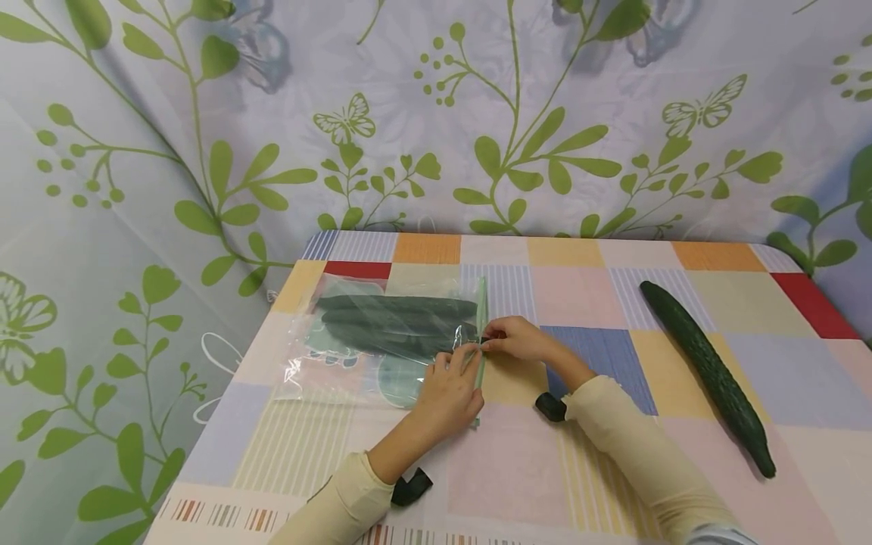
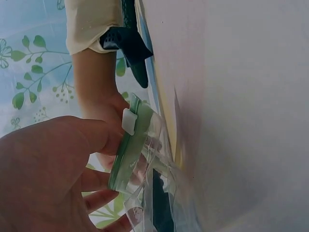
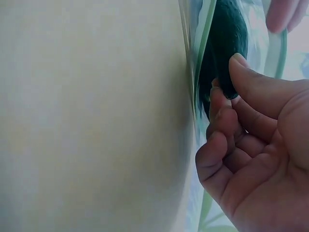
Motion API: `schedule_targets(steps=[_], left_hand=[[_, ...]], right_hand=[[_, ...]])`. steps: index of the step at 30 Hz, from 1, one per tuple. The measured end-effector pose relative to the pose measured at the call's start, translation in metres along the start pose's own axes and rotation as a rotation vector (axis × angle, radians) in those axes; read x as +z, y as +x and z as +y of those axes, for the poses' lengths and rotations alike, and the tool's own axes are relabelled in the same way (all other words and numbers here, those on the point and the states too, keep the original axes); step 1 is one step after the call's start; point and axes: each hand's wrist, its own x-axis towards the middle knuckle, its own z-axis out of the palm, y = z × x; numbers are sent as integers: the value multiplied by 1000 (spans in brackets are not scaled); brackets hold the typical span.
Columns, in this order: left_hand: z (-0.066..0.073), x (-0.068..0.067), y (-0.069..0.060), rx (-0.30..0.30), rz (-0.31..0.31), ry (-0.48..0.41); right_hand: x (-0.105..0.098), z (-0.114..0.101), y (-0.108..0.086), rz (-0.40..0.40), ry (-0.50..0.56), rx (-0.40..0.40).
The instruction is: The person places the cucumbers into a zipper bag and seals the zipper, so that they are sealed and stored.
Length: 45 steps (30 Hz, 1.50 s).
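Note:
A clear zip bag (image 1: 398,382) with a green closure strip (image 2: 126,154) and a white slider (image 2: 129,121) lies flat on the table. Dark green cucumbers (image 1: 402,316) are inside it, side by side. My left hand (image 1: 446,393) pinches the strip at the bag's mouth between thumb and fingers. At that same mouth, my right hand (image 1: 521,339) pinches the tip of a cucumber (image 3: 227,43) with thumb and fingertips. Most of that cucumber is within the bag, seen through the plastic. The two hands almost meet at the strip in the head view.
One more cucumber (image 1: 711,378) lies slantwise on the right of the patchwork-covered table (image 1: 572,288). Black bands (image 1: 550,407) are at both wrists. A floral curtain (image 1: 409,113) hangs behind the far edge, and a white cord (image 1: 221,348) loops by the left edge.

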Motion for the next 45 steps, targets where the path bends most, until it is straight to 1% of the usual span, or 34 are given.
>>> schedule_targets(steps=[4, 11, 15, 21, 24, 28, 30, 32, 34, 38, 40, 43, 45], left_hand=[[1, 0, 0, 2, 15, 2], [2, -1, 1, 2, 42, -17], [2, -2, 2, 4, 53, -28], [2, -2, 3, -7, 21, -62], [2, -2, 1, -7, 16, -68], [2, -1, -3, -12, 16, -73], [2, -2, -6, -9, 8, -74], [2, -3, -9, 0, -3, -71], [3, -4, -12, 13, -9, -66], [3, -4, -14, 36, -4, -29], [4, -5, -15, 46, 9, 4], [5, -7, -17, 52, 31, 86], [7, -9, -18, 44, 47, 148]], right_hand=[[3, -5, 6, 8, -13, 3], [6, -7, 15, 22, -25, 33], [8, -8, 19, 28, -36, 28], [9, -12, 20, 5, -74, 47], [10, -14, 20, 1, -90, 76], [12, -16, 20, -4, -111, 107], [12, -16, 20, -4, -120, 107], [12, -17, 19, 0, -115, 107], [11, -16, 19, -1, -106, 125], [10, -16, 16, 3, -103, 150], [9, -15, 12, 3, -103, 140], [8, -15, 6, -4, -77, 123], [8, -13, 0, -5, -62, 109]])
